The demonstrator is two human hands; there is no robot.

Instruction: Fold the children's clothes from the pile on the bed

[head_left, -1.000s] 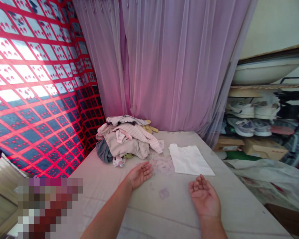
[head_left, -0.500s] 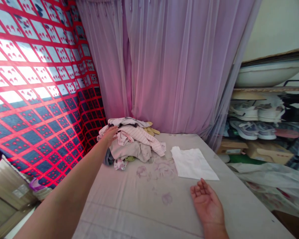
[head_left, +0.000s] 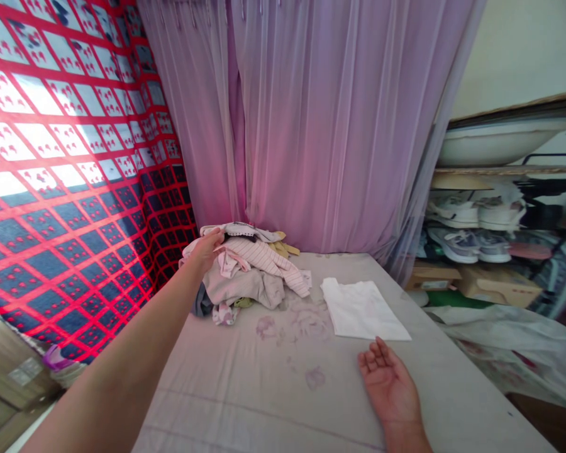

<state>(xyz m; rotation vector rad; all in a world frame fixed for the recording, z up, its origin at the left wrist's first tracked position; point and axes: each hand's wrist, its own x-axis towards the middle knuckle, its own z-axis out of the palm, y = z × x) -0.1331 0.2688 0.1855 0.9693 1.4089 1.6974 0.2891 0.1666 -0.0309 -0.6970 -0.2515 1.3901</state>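
My left hand (head_left: 210, 244) reaches to the upper left of a heap of clothes (head_left: 249, 286). Its fingers are closed on the edge of a pale garment (head_left: 238, 230) with a dotted dark trim, on top of the heap; the fingertips are partly hidden. Below that garment lie a pink striped one (head_left: 268, 258) and a greyish-beige one (head_left: 245, 288). My right hand (head_left: 390, 384) rests palm up on the bed, fingers loosely curled and apart, holding nothing. Just beyond its fingertips a white folded cloth (head_left: 364, 309) lies flat.
The bed's flower-printed sheet (head_left: 264, 377) spreads under everything. Purple curtains (head_left: 311, 126) hang behind it, and a red-and-blue checked curtain (head_left: 75, 189) hangs at the left. On the right stands a rack with shoes (head_left: 471, 244), boxes (head_left: 497, 286) and a white basin (head_left: 504, 141).
My left hand has shifted slightly up onto the top garment and closed on its edge. The right hand stays palm up beside the white cloth. The view has turned slightly.
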